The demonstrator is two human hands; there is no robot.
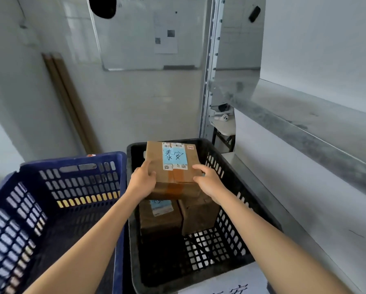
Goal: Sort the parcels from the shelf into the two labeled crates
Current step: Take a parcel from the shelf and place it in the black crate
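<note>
My left hand (142, 179) and right hand (207, 181) each grip a near corner of the cardboard parcel (156, 153). It's over the black crate (133, 240), above two parcels (160, 219) lying inside.

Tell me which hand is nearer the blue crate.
Left. The left hand grips the parcel on its left, close to the blue crate wall; the right hand grips its right side, farther off over the black crate.
</note>
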